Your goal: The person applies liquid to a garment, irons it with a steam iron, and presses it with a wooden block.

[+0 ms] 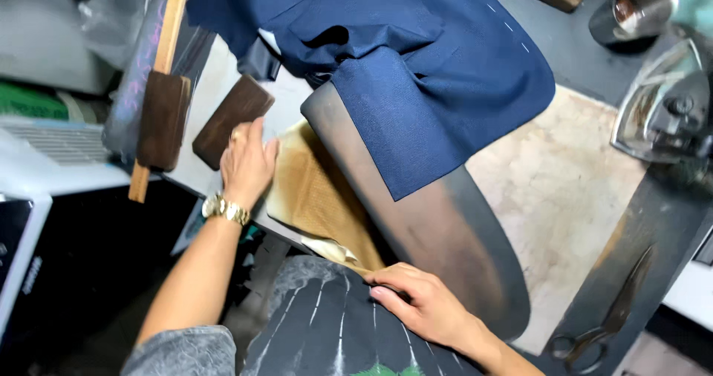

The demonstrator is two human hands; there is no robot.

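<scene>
Navy blue cloth [416,72] is lying across the far part of the worktop [557,190], one squared flap of it draping over a long, dark, rounded pressing board [445,235] that is running from the middle of the worktop down toward its near edge. Beside that board, toward the near left edge, a tan pad [316,201] is lying flat, partly tucked beneath the board.

The left hand [246,162] is reaching in from the near left, forearm angled upward, palm down and fingers loosely spread, and it is resting on the far left corner of the tan pad; it is pressing rather than gripping anything. A gold watch [226,210] is circling its wrist.

The right hand [417,299] is coming in from the near right edge, fingers curled and pointing left, pinching the near corner of the tan pad where it is meeting the board's edge.

An iron [665,112] is sitting at the right edge. Scissors [605,324] are lying near the right corner. Two dark wooden blocks [234,120] are lying at the left edge, just beyond the left hand.
</scene>
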